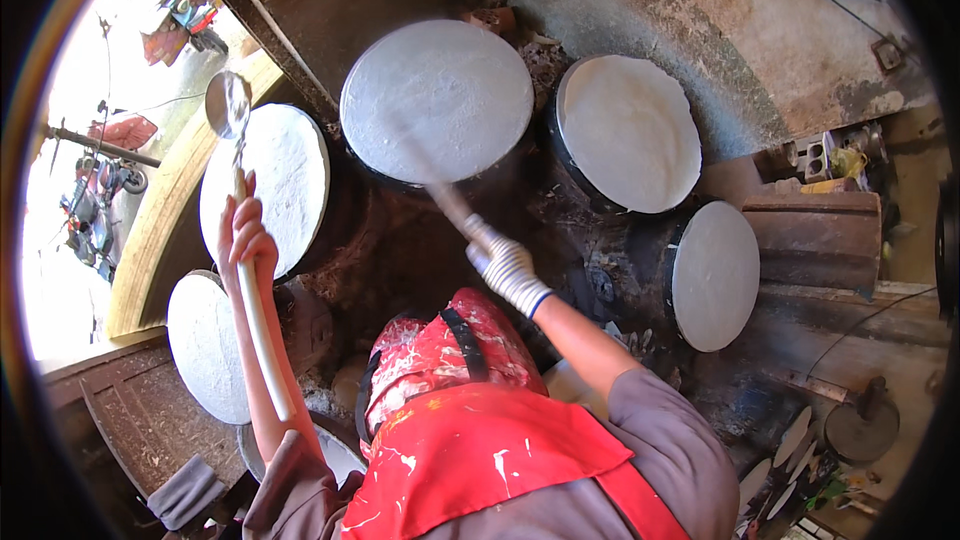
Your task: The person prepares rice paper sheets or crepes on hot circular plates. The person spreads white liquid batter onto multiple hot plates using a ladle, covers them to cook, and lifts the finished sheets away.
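Note:
My bare left hand (250, 236) grips the pale handle of a long metal ladle (229, 105). The ladle's bowl is raised at the upper left, in front of a round pan with a rough white layer (289, 187). My right hand (504, 270), in a striped knit glove, is closed around a stick-like tool (450, 202). Motion blurs that tool, and its far end is hard to make out against the large white-coated round pan (442, 97) at the back. To its right, a round pan (630, 131) carries a white sheet with a ragged edge and wrinkles.
More white-topped round pans stand at right (716, 277) and left (206, 345). A curved soot-stained wall (645, 22) rises behind. A container (337, 450) is partly hidden by my left arm. A grey cloth (187, 491) lies lower left. Motorbikes (94, 206) are outside.

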Demonstrator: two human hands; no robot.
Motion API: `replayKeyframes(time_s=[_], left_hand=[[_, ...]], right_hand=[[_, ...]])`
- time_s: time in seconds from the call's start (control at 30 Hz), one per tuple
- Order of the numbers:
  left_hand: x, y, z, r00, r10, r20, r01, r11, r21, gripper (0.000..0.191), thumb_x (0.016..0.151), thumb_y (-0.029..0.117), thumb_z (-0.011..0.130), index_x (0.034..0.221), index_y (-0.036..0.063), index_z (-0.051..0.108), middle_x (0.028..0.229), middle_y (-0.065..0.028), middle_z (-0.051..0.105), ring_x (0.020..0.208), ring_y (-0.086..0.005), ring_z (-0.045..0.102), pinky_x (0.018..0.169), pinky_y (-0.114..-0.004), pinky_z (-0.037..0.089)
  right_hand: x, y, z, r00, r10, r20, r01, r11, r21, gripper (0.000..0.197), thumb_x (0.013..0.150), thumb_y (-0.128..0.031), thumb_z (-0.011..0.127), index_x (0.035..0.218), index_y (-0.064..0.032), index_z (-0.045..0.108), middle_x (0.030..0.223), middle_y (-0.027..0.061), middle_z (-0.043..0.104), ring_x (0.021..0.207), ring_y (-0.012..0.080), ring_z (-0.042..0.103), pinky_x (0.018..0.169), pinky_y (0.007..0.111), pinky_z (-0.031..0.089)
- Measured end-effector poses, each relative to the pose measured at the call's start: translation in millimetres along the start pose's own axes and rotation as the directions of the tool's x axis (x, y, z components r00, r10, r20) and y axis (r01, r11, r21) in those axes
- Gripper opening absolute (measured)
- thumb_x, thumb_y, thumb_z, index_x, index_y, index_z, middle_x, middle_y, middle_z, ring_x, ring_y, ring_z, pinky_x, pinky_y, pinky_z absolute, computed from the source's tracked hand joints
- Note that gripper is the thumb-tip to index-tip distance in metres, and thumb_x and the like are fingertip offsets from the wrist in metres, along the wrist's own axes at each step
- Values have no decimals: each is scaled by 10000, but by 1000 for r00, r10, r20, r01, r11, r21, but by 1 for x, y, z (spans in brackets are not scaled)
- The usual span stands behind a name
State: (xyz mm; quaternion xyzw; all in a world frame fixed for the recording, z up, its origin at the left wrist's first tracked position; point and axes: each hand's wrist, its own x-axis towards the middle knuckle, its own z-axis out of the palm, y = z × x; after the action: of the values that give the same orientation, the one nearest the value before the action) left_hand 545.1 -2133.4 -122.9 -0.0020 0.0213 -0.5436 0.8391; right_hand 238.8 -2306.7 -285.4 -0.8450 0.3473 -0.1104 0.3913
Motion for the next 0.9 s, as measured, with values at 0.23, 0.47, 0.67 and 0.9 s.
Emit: replayKeyframes(time_s=[0.23, 0.47, 0.67, 0.9], left_hand=[[-84, 62, 0, 987, 150, -52, -140, 977, 160, 416, 967, 199, 283, 1300, -44, 229, 686, -34, 376, 371, -79, 381, 367, -215, 358], [-158, 109, -22, 926, 239, -292, -146, 940, 307, 407, 957, 176, 306, 1302, -28, 236, 640, -17, 370, 318, -62, 332, 279, -168, 297], [-202, 124, -20, 857, 333, -393, -146, 888, 435, 399, 949, 178, 334, 1287, -24, 272, 640, -4, 367, 316, -41, 311, 290, -154, 294], [-204, 150, -4, 871, 378, -314, -231, 878, 418, 441, 944, 175, 335, 1321, -22, 220, 654, -14, 377, 307, -35, 283, 282, -151, 277]], right_hand=[[68, -66, 51, 971, 140, -195, -56, 922, 383, 295, 806, -266, 605, 1003, -47, 585, 856, 171, 627, 756, 261, 618, 683, 346, 463], [197, -150, 146, 937, 97, -336, -58, 991, 124, 375, 729, -349, 689, 928, -46, 594, 835, 131, 651, 735, 277, 607, 694, 349, 459], [218, -179, 179, 959, 245, -139, -193, 931, 310, 375, 726, -270, 688, 934, 32, 612, 861, 170, 651, 735, 266, 622, 666, 341, 472], [168, -211, 154, 914, 174, -367, 71, 822, 565, 267, 736, -232, 703, 641, -59, 522, 561, -34, 474, 522, 74, 374, 494, 262, 356]])
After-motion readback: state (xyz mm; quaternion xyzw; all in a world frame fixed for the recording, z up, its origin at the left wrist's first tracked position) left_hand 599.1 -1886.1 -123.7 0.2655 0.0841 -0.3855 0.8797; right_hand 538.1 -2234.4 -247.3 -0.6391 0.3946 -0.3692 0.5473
